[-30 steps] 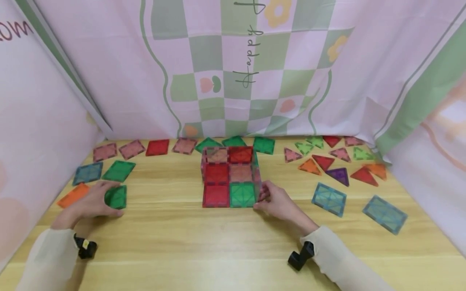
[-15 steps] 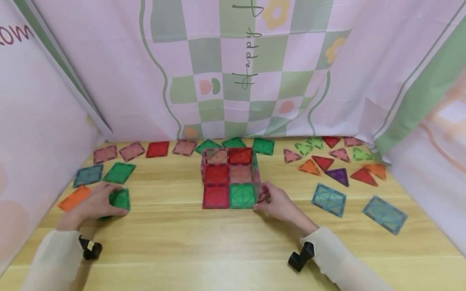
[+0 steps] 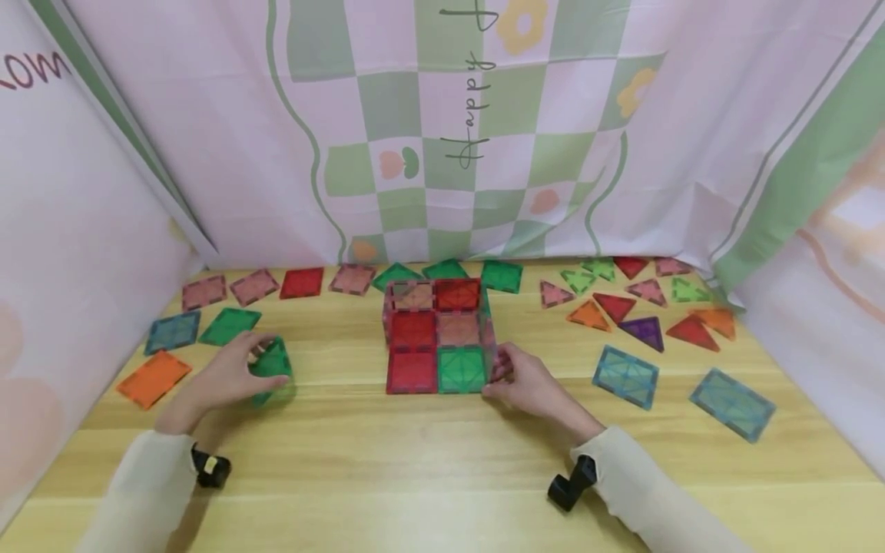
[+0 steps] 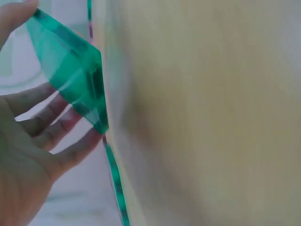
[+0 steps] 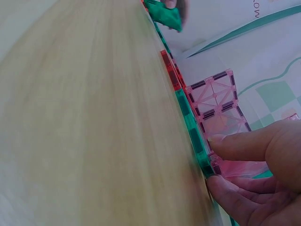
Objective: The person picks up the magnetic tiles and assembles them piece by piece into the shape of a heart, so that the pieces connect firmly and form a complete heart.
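Note:
My left hand [image 3: 224, 376] holds a green translucent magnetic tile [image 3: 274, 367] tilted over the left part of the table. In the left wrist view the thumb is at one corner of that tile [image 4: 68, 66] and the fingertips are along its lower edges. Mid-table stands an open box of tiles; a red tile [image 3: 412, 370] and a green tile [image 3: 462, 369] lie flat at its front. At the box's right side my right hand [image 3: 528, 388] pinches the lower front corner of an upright pink tile [image 5: 217, 125], thumb and fingers on opposite sides.
An orange tile [image 3: 154, 379], a blue tile [image 3: 173, 332] and another green tile [image 3: 230, 326] lie at the left. Pink, red and green tiles line the back. Several triangles, including a purple one [image 3: 643, 332], and two blue rectangles [image 3: 733, 403] lie right.
My left hand has moved right and a little away from me with the green tile, leaving the orange tile fully uncovered. The right hand stays at the box's side.

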`<state>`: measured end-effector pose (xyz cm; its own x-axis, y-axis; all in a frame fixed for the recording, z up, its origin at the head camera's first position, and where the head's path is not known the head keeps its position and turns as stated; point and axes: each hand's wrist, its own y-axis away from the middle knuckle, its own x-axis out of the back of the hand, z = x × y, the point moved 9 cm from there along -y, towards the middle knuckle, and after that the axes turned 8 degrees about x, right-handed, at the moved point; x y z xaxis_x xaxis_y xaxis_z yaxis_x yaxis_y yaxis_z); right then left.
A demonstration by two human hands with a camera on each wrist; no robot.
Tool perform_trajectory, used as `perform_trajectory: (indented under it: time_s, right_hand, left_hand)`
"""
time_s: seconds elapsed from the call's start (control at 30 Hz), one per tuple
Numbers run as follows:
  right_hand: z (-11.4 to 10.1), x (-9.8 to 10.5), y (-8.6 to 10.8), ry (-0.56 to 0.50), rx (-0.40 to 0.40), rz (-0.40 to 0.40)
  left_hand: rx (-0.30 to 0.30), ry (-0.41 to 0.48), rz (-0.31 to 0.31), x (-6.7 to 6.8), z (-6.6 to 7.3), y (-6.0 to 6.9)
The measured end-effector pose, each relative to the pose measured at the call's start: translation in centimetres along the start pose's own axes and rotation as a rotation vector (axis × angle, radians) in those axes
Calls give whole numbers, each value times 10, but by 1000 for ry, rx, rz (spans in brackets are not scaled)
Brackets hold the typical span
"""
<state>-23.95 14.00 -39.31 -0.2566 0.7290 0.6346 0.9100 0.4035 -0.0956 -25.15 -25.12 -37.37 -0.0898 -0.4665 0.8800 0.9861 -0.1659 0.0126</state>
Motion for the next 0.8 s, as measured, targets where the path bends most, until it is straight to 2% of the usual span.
perform_trajectory:
  time_s: [0.13,0.3,0.4,0.57,0.8]
  right_hand:
    - [0,0,0,6,6,0]
    - [-1,1,-1,4,13,7]
    - [-1,1,-2,-1,12,10]
    - [-2,1,-2,-5,10,14]
    - [0,1,0,0,8,12]
  left_hand:
    - [-70,98,7,-9,29,-4]
    - [-141,252,-17,-21,66,-10]
    - [-173,361,-45,-28,83,-13]
    - [-228,524,-86,-38,102,-20]
    - [-255,574,-123,-53,119,-24]
